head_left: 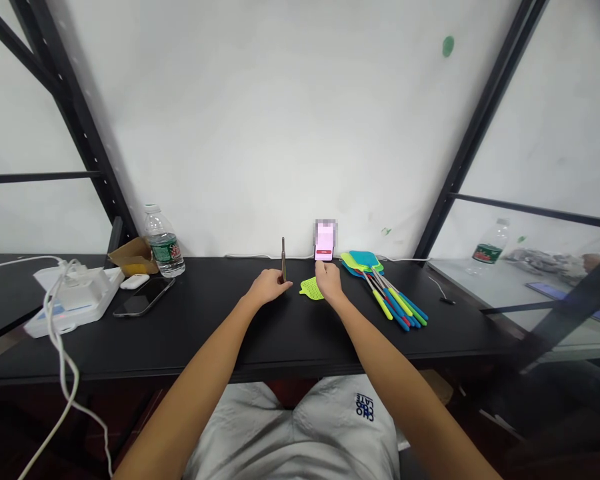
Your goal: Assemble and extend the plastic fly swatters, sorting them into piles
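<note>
Black tabletop (215, 340), left to right: power strip (75, 303), flat smartphone (144, 297), upright water bottle (165, 248), green swatter head (311, 289), upright phone (324, 252), heaped fly swatters (393, 297).

White wall (260, 120) behind black desk (215, 340)

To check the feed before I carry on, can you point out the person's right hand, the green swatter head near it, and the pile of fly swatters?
Right hand (329, 280): head view, on the back of the hand.
Lime-green fly swatter head (310, 289): head view, on its mesh.
Pile of fly swatters (393, 297): head view, on the coloured handles.
</note>
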`<state>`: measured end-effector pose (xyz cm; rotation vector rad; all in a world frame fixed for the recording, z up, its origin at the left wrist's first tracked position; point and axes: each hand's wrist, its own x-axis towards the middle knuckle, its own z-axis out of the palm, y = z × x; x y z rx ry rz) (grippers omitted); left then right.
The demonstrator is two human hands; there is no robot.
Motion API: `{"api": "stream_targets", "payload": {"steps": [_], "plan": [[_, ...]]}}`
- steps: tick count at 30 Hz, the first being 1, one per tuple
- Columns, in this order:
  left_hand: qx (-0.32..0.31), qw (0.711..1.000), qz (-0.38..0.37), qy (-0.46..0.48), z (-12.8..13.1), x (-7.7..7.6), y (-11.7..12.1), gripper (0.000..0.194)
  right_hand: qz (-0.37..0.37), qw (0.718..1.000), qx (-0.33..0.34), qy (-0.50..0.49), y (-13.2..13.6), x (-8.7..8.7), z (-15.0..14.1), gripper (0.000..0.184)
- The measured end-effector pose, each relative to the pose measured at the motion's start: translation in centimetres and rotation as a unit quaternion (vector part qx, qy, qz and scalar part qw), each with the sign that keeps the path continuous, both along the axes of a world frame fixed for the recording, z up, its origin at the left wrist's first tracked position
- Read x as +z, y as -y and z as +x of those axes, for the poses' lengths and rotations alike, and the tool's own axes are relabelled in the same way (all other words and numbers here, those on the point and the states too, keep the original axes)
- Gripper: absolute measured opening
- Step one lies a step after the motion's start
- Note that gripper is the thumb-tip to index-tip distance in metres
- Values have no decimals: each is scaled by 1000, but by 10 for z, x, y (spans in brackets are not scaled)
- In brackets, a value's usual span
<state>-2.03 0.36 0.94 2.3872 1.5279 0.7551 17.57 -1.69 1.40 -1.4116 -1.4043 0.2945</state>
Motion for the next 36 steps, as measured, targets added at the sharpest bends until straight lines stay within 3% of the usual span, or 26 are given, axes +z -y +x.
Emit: {"api": "stream_targets", "payload": {"steps": [18, 25, 36], "plan": [[-14, 1000, 3, 3, -1, 1, 2, 34, 21, 996, 46, 80, 6, -6, -8, 44], [19, 999, 15, 37, 0, 5, 6, 41, 35, 993, 37, 111, 3, -8, -9, 45], [34, 996, 48, 74, 1, 9, 10, 44, 33, 997, 27, 71, 2, -8, -4, 50]]}}
